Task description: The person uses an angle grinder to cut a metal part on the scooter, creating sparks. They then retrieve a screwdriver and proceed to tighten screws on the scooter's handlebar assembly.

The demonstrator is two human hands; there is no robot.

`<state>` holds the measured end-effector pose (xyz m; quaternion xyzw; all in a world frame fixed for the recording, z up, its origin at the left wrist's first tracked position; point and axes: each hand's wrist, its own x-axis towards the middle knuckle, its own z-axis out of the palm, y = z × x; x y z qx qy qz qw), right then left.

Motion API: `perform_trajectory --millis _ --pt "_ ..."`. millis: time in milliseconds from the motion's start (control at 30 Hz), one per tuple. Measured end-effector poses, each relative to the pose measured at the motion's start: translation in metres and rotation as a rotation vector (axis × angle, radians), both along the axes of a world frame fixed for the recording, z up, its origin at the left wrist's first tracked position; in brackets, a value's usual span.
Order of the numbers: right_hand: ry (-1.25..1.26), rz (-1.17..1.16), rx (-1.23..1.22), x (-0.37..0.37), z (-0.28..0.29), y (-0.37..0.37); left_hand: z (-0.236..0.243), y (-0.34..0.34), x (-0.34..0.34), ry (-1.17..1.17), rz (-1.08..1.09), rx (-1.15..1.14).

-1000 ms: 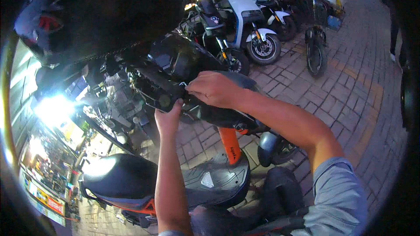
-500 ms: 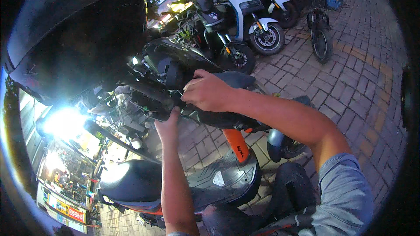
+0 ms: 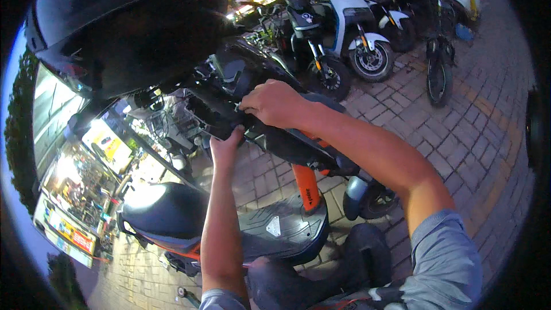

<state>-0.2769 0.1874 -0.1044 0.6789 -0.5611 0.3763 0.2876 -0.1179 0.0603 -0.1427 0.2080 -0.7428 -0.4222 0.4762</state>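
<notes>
I am at an electric scooter with a black footboard [image 3: 275, 227], an orange stem [image 3: 306, 186] and a black seat [image 3: 166, 206]. My right hand [image 3: 272, 103] is closed in a pinch at the dark handlebar area, its fingertips by a small shiny spot; what they hold is too small to name. Just below and to the left, my left hand [image 3: 225, 144] is closed with its thumb up against a dark flat object [image 3: 204, 119] with a pale edge, whose kind I cannot make out. The fingers of the left hand are mostly hidden.
A large black rounded shell [image 3: 138, 40] fills the upper left. Beyond the handlebar stand parked scooters, among them a white one [image 3: 344, 11], and a bicycle [image 3: 439, 63]. Brick paving [image 3: 425, 138] lies around. Lit shop signs [image 3: 109, 143] show at left.
The view has shifted, so the black shell and parked scooters sit farther right. Both hands stay close together at the handlebar, slightly apart from their earlier places in the picture.
</notes>
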Motion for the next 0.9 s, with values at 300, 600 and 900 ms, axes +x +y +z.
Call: perform_trajectory --millis 300,600,900 --pt "-0.127 0.092 -0.084 0.001 -0.019 0.003 0.0 0.003 0.0 0.027 -0.087 0.011" --pt "0.042 0.133 -0.063 -0.001 -0.014 0.011 0.004 0.001 0.001 -0.006 -0.047 0.004" --pt "-0.097 0.18 -0.059 0.001 -0.002 0.003 -0.002 -0.009 0.0 0.018 -0.052 -0.017"
